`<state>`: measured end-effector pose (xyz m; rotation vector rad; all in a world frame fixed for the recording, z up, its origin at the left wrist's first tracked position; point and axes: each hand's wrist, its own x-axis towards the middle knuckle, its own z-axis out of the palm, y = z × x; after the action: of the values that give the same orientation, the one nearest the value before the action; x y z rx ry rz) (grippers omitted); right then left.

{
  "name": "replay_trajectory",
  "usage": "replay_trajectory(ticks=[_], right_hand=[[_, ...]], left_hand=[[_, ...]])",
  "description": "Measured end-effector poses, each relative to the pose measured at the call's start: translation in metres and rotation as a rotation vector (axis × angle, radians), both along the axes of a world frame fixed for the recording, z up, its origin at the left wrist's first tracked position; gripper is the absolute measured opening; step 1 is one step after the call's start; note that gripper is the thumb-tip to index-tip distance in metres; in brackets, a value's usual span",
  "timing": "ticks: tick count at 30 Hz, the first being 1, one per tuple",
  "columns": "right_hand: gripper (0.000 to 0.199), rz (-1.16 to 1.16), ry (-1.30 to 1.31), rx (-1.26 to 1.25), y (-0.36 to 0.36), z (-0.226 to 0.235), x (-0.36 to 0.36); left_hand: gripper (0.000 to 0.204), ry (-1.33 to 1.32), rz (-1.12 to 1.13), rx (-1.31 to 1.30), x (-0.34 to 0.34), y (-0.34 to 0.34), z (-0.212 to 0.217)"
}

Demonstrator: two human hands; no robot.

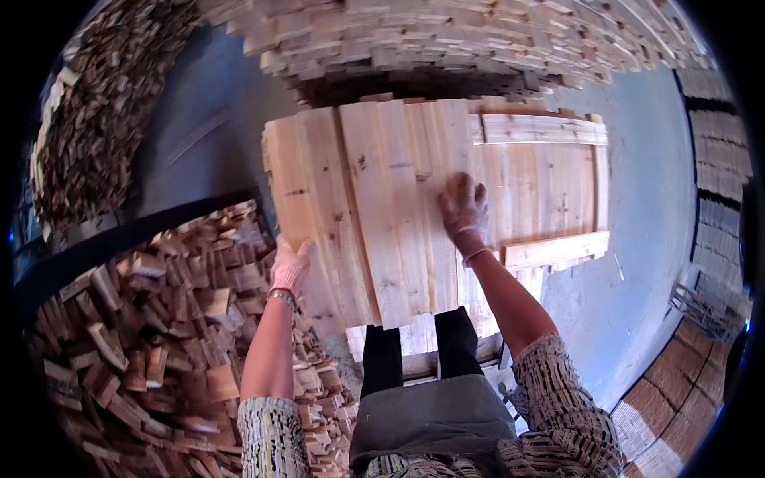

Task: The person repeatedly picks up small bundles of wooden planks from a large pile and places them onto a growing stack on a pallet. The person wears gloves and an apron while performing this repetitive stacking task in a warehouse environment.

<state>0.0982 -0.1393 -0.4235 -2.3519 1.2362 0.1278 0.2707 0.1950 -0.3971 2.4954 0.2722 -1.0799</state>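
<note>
A pale panel of knotty wooden boards [390, 207] lies in front of me, on top of other wooden boards. My left hand [291, 264], in a light glove, grips the panel's left edge with the thumb on top; its other fingers are mostly hidden. Near the panel's right side rests my right hand [466, 209], also gloved, its slightly bent fingers apart on the wood. To the right, a board panel with crosswise battens [550, 171] is partly covered by the first one.
A heap of short wood offcuts [159, 319] spreads at the left. Stacked wood pieces [446, 40] form a wall beyond the panels. Another wood pile [119, 111] stands far left. Bundled stacks [669, 382] line the right side of the grey floor [645, 215].
</note>
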Motion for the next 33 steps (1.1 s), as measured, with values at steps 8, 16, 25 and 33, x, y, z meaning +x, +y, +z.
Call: replay_trajectory(ticks=[8, 16, 25, 33], right_hand=[[0.089, 0.089, 0.038, 0.095, 0.004, 0.014, 0.0], [0.098, 0.301, 0.075, 0.069, 0.166, 0.066, 0.058], [0.072, 0.245, -0.103, 0.11, 0.064, 0.105, 0.005], [0.054, 0.002, -0.085, -0.111, -0.04, 0.021, -0.061]], left_hand=[[0.051, -0.073, 0.345, -0.411, -0.014, 0.036, -0.053], [0.047, -0.13, 0.313, -0.551, -0.014, 0.033, -0.043], [0.067, -0.174, 0.279, -0.336, -0.015, 0.024, -0.033], [0.063, -0.16, 0.312, -0.41, -0.017, 0.028, -0.035]])
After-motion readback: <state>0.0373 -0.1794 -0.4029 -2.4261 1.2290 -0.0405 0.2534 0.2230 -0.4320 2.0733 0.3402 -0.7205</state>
